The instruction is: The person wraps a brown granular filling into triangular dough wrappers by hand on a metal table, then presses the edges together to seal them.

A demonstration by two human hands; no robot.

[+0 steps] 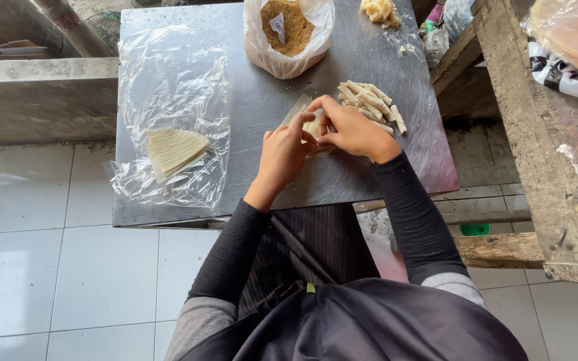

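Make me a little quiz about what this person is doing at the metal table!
1. True or false: both hands, left hand and right hand, touch the wrapper being folded.
2. What lies just beyond the right hand: A) finished rolls, B) spoons, C) eggs?
3. The spare wrappers lie on clear ____.

Key: 1 true; 2 A; 3 plastic.

A pale, thin pastry wrapper (310, 127) lies flat on the grey metal surface (262, 100), mostly covered by both hands. One pointed corner shows past the fingers (316, 110), toward the bag side. Its cream edge also peeks out beneath the hands, just beside the pile of rolled sticks (372, 103).
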